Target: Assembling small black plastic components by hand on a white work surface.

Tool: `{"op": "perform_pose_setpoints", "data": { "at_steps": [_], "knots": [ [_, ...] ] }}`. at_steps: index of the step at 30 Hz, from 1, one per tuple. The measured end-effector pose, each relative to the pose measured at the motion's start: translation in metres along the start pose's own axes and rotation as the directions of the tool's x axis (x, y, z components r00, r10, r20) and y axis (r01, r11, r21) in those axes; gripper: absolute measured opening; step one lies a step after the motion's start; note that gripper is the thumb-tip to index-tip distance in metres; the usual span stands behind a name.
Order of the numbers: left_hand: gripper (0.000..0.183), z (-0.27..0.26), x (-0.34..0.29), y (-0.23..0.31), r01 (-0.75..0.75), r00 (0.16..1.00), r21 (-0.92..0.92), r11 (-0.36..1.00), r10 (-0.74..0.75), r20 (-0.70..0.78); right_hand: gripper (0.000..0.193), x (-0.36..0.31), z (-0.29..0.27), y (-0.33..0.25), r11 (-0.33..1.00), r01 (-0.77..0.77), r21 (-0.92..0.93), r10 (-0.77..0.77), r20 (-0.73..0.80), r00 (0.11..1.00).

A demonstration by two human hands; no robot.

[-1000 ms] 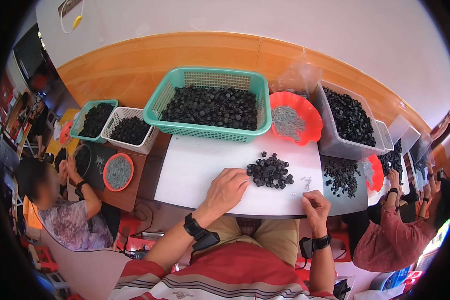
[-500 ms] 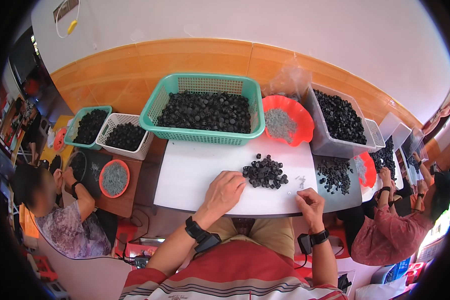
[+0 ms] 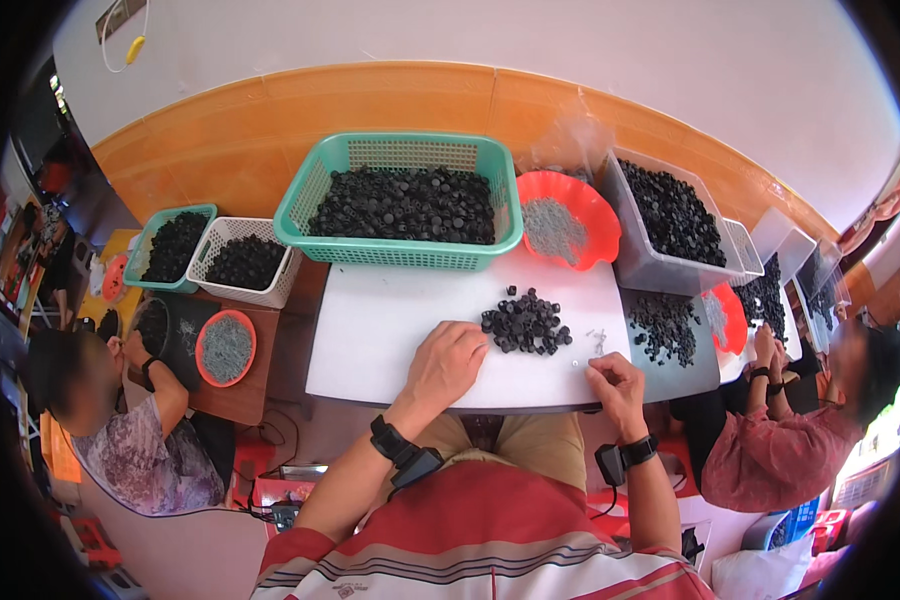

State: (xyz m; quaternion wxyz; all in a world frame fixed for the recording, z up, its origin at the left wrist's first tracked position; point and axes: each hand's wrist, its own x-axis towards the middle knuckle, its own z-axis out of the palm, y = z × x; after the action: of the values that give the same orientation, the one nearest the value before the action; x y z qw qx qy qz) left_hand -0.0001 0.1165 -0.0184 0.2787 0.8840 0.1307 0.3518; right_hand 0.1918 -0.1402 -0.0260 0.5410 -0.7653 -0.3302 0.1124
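On the white tabletop (image 3: 370, 340), my left hand (image 3: 448, 365) rests beside a loose pile of small black plastic caps (image 3: 526, 322). Its fingers are bent and close together, pointing at the pile, and the tips are partly hidden. To the right of the pile, my right hand (image 3: 620, 392) lies at the table's near edge with thumb and forefinger pinched. Whatever either hand holds is hidden or too small to name. A few tiny pale, thin pieces (image 3: 597, 340) and one small light bit (image 3: 575, 363) lie just beyond my right fingertips.
Behind the pile stand a green basket (image 3: 400, 252) of black caps, a red scalloped dish (image 3: 598, 225) with pale pieces and a clear bin (image 3: 660, 273) of black parts. More black parts (image 3: 667, 328) lie on the right. Co-workers sit left (image 3: 145, 440) and right (image 3: 780, 450).
The whole view has shifted slightly, so the table and baskets appear a little higher. Both hands keep nearly the same pose and place beside the pile.
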Motion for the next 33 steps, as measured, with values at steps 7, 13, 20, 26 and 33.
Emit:
{"op": "perform_pose_setpoints", "data": {
  "at_steps": [7, 13, 20, 26, 33],
  "knots": [
    [0.009, 0.002, 0.001, 0.000, -0.014, 1.000, 0.023, 1.000, 0.015, -0.021, 0.010, 0.002, 0.002, -0.004, 0.999, 0.045, -0.012, -0.044, 0.020, 0.999],
    [0.011, 0.002, 0.001, 0.003, 0.028, 0.999, 0.020, 0.999, -0.028, 0.018, 0.010, 0.001, 0.001, -0.008, 0.998, 0.053, -0.034, -0.052, 0.024, 0.998],
    [0.011, 0.001, 0.001, 0.003, 0.028, 1.000, 0.039, 0.999, -0.029, 0.004, 0.013, 0.007, 0.012, -0.040, 0.963, 0.210, -0.168, -0.206, 0.039, 0.978],
    [0.010, 0.002, 0.000, 0.003, 0.020, 1.000, 0.053, 0.998, -0.020, 0.010, 0.029, 0.029, 0.023, -0.043, 0.853, 0.263, -0.451, -0.248, 0.094, 0.964],
    [0.010, 0.002, 0.001, 0.006, 0.015, 1.000, 0.079, 0.997, -0.017, 0.025, 0.036, 0.046, 0.030, -0.037, 0.794, 0.226, -0.564, -0.169, 0.151, 0.974]
  ]
}}
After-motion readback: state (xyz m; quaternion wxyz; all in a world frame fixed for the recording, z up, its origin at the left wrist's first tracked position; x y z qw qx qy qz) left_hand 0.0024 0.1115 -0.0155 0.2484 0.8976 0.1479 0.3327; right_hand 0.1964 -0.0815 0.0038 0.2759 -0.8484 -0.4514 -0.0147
